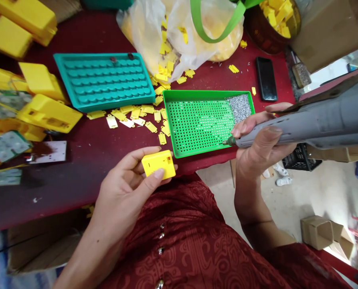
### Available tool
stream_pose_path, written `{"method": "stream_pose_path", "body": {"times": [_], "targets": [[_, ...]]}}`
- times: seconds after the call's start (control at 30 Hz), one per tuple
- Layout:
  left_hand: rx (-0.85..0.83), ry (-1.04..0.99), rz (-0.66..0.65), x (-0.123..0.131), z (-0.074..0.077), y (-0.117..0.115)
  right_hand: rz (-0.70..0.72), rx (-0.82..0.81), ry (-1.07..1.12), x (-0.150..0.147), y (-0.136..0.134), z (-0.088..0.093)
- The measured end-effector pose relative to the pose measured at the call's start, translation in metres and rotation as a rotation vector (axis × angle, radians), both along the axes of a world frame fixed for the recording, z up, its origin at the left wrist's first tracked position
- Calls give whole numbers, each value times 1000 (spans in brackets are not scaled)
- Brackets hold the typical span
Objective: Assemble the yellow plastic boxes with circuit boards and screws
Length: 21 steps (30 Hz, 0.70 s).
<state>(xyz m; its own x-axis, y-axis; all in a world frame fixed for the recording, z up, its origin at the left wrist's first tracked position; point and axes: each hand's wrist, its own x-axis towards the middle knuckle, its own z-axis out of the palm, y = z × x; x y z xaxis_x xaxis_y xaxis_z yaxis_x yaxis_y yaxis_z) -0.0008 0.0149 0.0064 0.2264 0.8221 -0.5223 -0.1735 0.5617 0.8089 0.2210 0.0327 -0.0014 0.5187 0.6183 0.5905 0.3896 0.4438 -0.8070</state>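
Observation:
My left hand (127, 188) is closed around a small yellow plastic box (158, 163), held just off the near edge of the dark red table (85, 148). My right hand (261, 138) grips a grey electric screwdriver (311, 120) that runs off to the right. Its tip (225, 141) rests over the near right corner of a green perforated screw tray (197, 120). A heap of small silver screws (240, 106) fills the tray's far right corner.
A teal moulded tray (103, 80) lies at the back left, with yellow tags (136, 114) scattered beside it. Yellow housings (46, 112) and circuit boards (4, 146) crowd the left. A plastic bag of yellow parts (191, 36), a black phone (265, 78) and cardboard boxes (320, 230) are also around.

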Motion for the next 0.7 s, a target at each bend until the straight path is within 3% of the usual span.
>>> {"method": "stream_pose_path", "body": {"times": [0.17,0.43,0.7], "targets": [[-22,-18,2,-1,-1,0,-25,23,20,-1,2,1],[-46,5,24,0,4,-2,-60,-141,-24,0,-2,1],[-72,41,42,5,12,0,-65,-97,-20,-2,1,-2]]}}
